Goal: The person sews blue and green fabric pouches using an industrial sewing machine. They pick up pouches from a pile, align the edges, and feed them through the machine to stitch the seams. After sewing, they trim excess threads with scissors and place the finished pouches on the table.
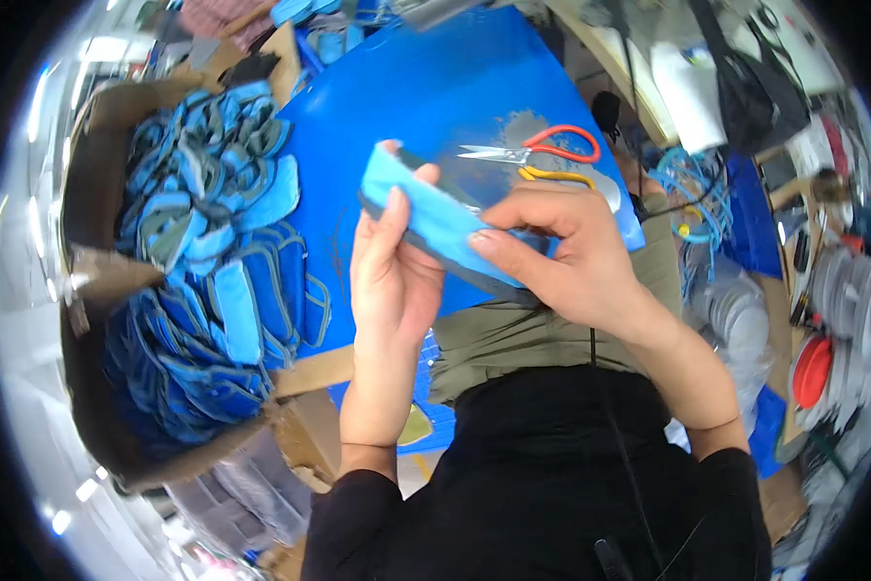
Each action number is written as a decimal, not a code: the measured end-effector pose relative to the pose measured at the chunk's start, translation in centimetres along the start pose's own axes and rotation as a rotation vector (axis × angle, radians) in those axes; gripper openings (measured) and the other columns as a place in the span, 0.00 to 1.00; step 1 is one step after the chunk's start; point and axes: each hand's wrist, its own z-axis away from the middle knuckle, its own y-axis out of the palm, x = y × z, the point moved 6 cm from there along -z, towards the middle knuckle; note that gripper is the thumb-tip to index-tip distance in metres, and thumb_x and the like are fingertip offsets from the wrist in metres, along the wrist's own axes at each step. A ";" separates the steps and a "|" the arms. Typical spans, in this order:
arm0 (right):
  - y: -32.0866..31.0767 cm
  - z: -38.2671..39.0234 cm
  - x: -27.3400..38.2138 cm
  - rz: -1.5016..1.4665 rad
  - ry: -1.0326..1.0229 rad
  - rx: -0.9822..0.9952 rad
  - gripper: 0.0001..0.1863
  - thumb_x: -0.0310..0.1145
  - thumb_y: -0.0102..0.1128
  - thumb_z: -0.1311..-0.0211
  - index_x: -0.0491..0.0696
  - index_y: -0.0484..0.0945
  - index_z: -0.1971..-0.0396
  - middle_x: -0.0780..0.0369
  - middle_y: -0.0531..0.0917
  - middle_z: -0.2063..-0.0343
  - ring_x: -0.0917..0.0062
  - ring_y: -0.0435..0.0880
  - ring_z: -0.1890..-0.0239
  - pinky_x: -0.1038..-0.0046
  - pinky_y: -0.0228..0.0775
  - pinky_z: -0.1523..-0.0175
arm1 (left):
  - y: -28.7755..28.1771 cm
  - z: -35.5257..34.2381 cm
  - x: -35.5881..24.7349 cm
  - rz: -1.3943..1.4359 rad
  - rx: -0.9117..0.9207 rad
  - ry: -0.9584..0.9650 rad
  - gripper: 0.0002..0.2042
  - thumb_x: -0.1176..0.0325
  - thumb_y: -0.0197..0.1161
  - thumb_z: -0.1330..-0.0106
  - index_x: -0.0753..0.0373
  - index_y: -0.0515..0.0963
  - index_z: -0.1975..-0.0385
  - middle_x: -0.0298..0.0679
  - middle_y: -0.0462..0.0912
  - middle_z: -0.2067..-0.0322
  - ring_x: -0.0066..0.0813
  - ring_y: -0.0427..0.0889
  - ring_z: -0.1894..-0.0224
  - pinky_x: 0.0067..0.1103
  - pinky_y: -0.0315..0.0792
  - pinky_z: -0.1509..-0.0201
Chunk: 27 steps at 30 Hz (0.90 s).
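A blue table [406, 77] has a worn grey patch [523, 124]; bright lights [61, 523] glow far left of the table, a pale bench [605, 53] right.

The cloth piece [437, 221] I hold is sky blue, edged in dark grey. My shirt [542, 465] is plain black, my trousers [513, 349] olive green. I see the counter [406, 77] in a strong blue, broken by a grey patch [520, 124] near the scissors [524, 157], which have one red handle, one yellow-orange handle and silvery blades. To my left, the box [91, 194] is cardboard brown; its upper pieces [203, 184] mix light blue with dark grey, its lower pieces [183, 358] are deeper blue with greyish edging. To my right, one disc [811, 373] is bright red
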 end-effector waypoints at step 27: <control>6.2 1.5 -3.3 0.577 -0.189 0.445 0.05 0.19 0.70 0.43 0.41 0.84 0.67 0.56 0.79 0.75 0.62 0.81 0.76 0.67 0.71 0.71 | -28.0 13.6 -21.4 -2.288 -0.933 0.463 0.17 0.60 0.78 0.47 0.59 0.85 0.60 0.41 0.83 0.56 0.44 0.82 0.50 0.37 0.76 0.49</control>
